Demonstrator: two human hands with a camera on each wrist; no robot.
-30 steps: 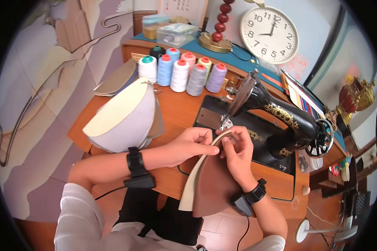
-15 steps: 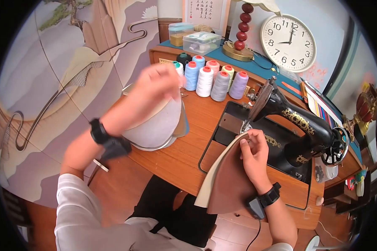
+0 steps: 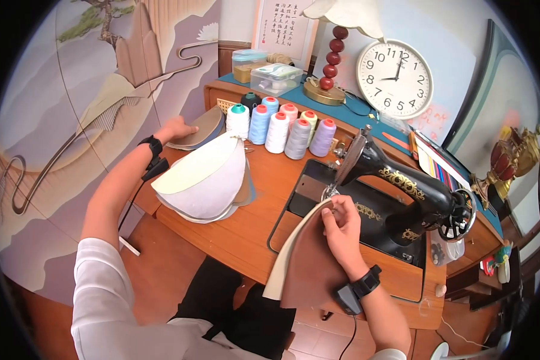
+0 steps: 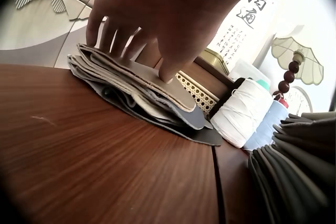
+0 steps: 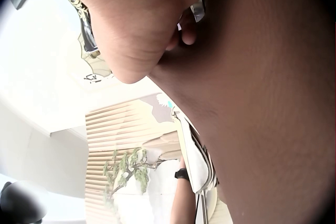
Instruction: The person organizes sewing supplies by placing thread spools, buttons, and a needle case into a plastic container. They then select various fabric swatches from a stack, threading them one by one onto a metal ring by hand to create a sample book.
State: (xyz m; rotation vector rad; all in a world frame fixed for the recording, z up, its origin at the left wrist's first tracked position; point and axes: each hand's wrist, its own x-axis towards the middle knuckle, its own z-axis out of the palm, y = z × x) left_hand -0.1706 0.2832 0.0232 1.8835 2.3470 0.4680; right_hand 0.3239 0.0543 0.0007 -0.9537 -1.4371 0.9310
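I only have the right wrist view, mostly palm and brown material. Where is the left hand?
Observer: The left hand rests on a flat stack of cut pieces at the table's far left corner, fingers spread on the top piece.
Operator: And what is the right hand holding?
Observer: The right hand pinches the top edge of a brown piece beside the sewing machine's needle area.
Operator: Anything between the two hands?
Observer: A fanned pile of white and cream pieces, with thread spools behind it.
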